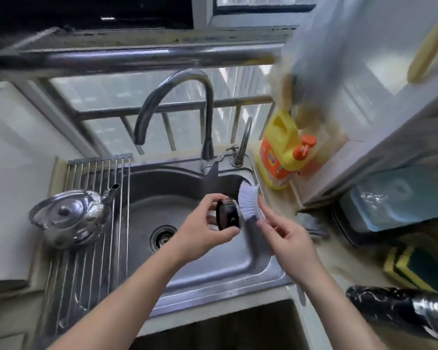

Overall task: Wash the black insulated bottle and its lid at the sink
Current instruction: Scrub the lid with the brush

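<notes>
My left hand [202,231] grips the round black lid [228,214] over the steel sink [205,279], thumb below and fingers above its rim. My right hand [286,241] holds a white-bristled brush [248,202], whose bristles press against the lid's right side. The black insulated bottle [400,309] lies on its side on the counter at the lower right, apart from both hands; its far end runs out of view.
A curved tap [177,97] arches over the sink, no water visible. A steel kettle [68,218] sits on the roll-up drying rack [86,274] at left. A yellow detergent jug [283,152] stands right of the tap. Sponges [402,269] and a tray [395,200] crowd the right counter.
</notes>
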